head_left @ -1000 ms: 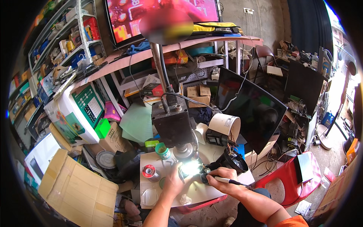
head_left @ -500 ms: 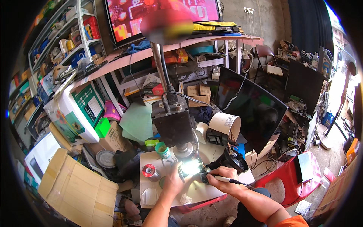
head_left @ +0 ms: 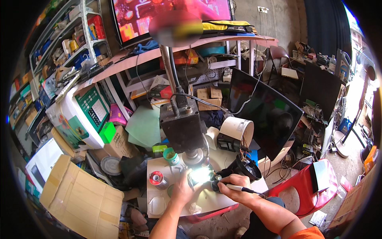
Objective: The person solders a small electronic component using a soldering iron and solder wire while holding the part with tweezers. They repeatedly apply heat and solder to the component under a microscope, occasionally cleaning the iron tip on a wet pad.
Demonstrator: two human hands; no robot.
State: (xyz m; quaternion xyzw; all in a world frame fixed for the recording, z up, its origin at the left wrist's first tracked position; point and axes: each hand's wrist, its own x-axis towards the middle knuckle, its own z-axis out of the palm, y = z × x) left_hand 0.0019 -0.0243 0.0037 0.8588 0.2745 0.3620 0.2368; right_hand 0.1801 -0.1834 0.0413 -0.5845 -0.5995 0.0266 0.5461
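A small brightly lit workpiece (head_left: 201, 175) lies on the white work board (head_left: 217, 199) under a dark microscope head (head_left: 182, 129) on a metal post. My left hand (head_left: 182, 190) rests on the board and touches the left side of the lit workpiece. My right hand (head_left: 232, 189) grips a slim dark soldering iron (head_left: 238, 188) like a pen, its tip at the right edge of the lit spot. What the workpiece is cannot be made out in the glare.
A solder spool (head_left: 156, 179) and a green cup (head_left: 172, 155) stand left of the microscope. A dark flat screen (head_left: 266, 113) leans at right, a red plastic chair (head_left: 308, 187) beside it. Cardboard boxes (head_left: 77, 203), shelves (head_left: 65, 44) and a large monitor (head_left: 159, 16) crowd the left and back.
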